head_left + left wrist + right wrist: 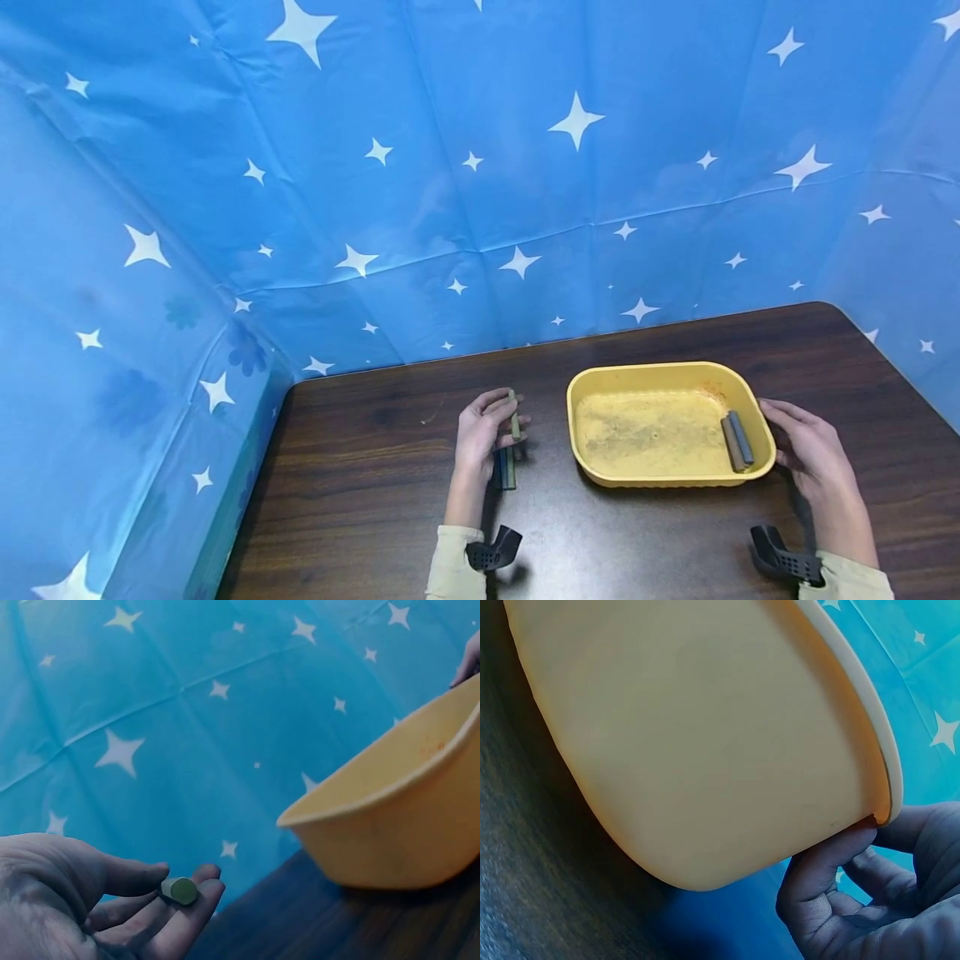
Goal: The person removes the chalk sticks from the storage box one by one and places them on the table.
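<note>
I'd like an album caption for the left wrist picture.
Left grip pinching a green stick, with a yellow tub at picture right and star-patterned blue cloth behind.

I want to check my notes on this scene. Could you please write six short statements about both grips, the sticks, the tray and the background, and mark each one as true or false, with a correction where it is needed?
1. The left grip pinches a green stick. True.
2. The right grip holds the yellow tray. True.
3. The green stick is inside the tray. False: it is outside, to the left of the tray.
4. The tray contains three sticks. False: it contains two, a brown stick and a gray stick.
5. The tray is upside down. False: its open side faces up.
6. The blue sheet behind has white stars. True.
</note>
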`<state>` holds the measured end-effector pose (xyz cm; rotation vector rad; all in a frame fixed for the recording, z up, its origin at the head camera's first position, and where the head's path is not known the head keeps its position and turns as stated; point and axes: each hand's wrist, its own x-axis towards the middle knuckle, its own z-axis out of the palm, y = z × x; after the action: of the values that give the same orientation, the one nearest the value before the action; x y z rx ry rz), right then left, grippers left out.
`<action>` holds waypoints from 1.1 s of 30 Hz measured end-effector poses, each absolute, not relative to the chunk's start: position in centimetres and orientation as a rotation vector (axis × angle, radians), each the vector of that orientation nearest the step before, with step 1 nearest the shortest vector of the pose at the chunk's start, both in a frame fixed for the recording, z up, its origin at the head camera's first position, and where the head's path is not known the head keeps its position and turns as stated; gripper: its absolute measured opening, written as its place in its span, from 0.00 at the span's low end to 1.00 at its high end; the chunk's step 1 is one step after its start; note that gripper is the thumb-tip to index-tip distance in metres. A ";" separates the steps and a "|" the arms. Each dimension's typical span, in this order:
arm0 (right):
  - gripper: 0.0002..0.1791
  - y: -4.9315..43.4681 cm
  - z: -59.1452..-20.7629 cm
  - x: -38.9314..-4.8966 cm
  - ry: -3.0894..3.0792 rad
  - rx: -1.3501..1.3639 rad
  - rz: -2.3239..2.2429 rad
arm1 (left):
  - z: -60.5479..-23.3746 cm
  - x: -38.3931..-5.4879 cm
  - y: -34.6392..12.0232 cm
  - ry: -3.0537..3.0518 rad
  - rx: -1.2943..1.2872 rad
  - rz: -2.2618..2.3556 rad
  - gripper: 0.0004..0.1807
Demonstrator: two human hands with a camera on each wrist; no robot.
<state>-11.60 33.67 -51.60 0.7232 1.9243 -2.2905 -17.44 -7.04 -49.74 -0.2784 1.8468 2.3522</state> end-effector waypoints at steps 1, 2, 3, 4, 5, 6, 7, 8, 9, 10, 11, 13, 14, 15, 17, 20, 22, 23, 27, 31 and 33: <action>0.16 33.7 -51.6 -11.6 1.932 0.721 -2.290 | -49.9 -17.3 -7.4 1.856 -0.291 2.347 0.24; 0.16 33.7 -51.7 -11.6 1.935 0.721 -2.292 | -50.0 -17.2 -7.7 1.861 -0.299 2.346 0.24; 0.15 33.7 -51.7 -11.7 1.937 0.720 -2.293 | -50.1 -17.1 -8.0 1.861 -0.310 2.346 0.24; 0.15 33.7 -51.7 -11.7 1.938 0.720 -2.292 | -50.2 -16.9 -8.3 1.864 -0.320 2.348 0.25; 0.16 33.7 -51.6 -11.7 1.936 0.720 -2.292 | -50.4 -16.8 -8.7 1.866 -0.329 2.351 0.25; 0.16 33.7 -51.6 -11.7 1.931 0.718 -2.293 | -50.6 -16.7 -9.0 1.872 -0.339 2.356 0.25; 0.16 33.6 -51.6 -11.7 1.928 0.719 -2.293 | -50.8 -16.6 -9.3 1.874 -0.354 2.362 0.25; 0.17 33.6 -51.6 -11.8 1.927 0.719 -2.292 | -50.9 -16.5 -9.6 1.873 -0.365 2.370 0.25; 0.17 33.6 -51.6 -11.8 1.927 0.719 -2.292 | -51.1 -16.5 -9.9 1.880 -0.377 2.373 0.25; 0.17 33.6 -51.6 -11.8 1.930 0.721 -2.291 | -51.3 -16.4 -10.2 1.895 -0.389 2.372 0.24; 0.17 33.6 -51.6 -11.8 1.934 0.723 -2.290 | -51.4 -16.3 -10.4 1.911 -0.399 2.369 0.24; 0.16 33.6 -51.6 -11.8 1.942 0.728 -2.287 | -51.6 -16.1 -10.8 1.956 -0.429 2.348 0.23; 0.16 33.6 -51.6 -11.8 1.943 0.730 -2.287 | -51.7 -16.0 -11.0 1.982 -0.439 2.336 0.23; 0.16 33.6 -51.6 -11.8 1.943 0.731 -2.288 | -51.7 -15.9 -11.1 2.018 -0.454 2.316 0.23; 0.16 33.6 -51.6 -11.8 1.943 0.735 -2.284 | -51.9 -15.8 -11.3 2.073 -0.466 2.291 0.22; 0.16 33.7 -51.7 -11.7 1.936 0.730 -2.288 | -52.1 -15.7 -11.6 2.160 -0.473 2.249 0.20; 0.16 33.7 -51.7 -11.6 1.934 0.717 -2.294 | -52.4 -15.6 -11.7 2.228 -0.476 2.208 0.19; 0.16 33.7 -51.7 -11.6 1.932 0.708 -2.299 | -52.4 -15.6 -11.7 2.269 -0.479 2.177 0.18; 0.16 33.6 -51.8 -11.5 1.930 0.690 -2.310 | -52.6 -15.4 -11.8 2.452 -0.499 2.028 0.12; 0.15 33.6 -51.8 -11.6 1.933 0.713 -2.301 | -52.9 -15.5 -11.9 2.647 -0.487 1.853 0.09; 0.15 33.5 -51.9 -11.6 1.934 0.727 -2.293 | -53.0 -15.5 -11.9 2.730 -0.472 1.760 0.08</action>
<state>-11.60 33.53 -51.86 0.7268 1.9335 -2.2935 -15.54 -11.87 -53.01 -0.4717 2.7298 1.7604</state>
